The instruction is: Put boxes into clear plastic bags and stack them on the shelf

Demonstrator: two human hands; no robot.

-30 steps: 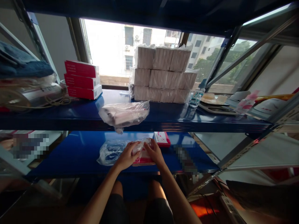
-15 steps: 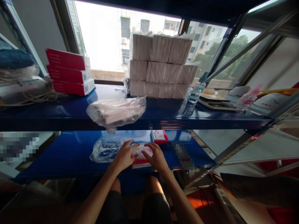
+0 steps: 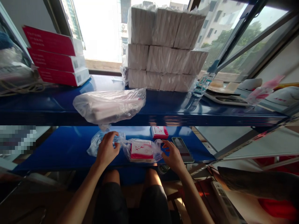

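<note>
On the lower shelf, a clear plastic bag lies around a red and white box, between my two hands. The fingers of my left hand curl at the bag's gathered left end and appear to pinch the film. Opposite it, my right hand is curled with its fingertips on the bag's bunched right end. A crumpled plastic bag lies behind my left hand, partly covered by it. Another red and white box rests farther back, and a phone lies just beyond my right hand.
The upper blue shelf overhangs the back. It carries a bagged package, stacked red and white boxes, wrapped white packs, a clear bottle and a scale. A metal post stands right.
My hands have moved apart from over the box to either end of its bag. The bagged box now shows fully between them. The view has tilted and shifted closer to the shelves.
</note>
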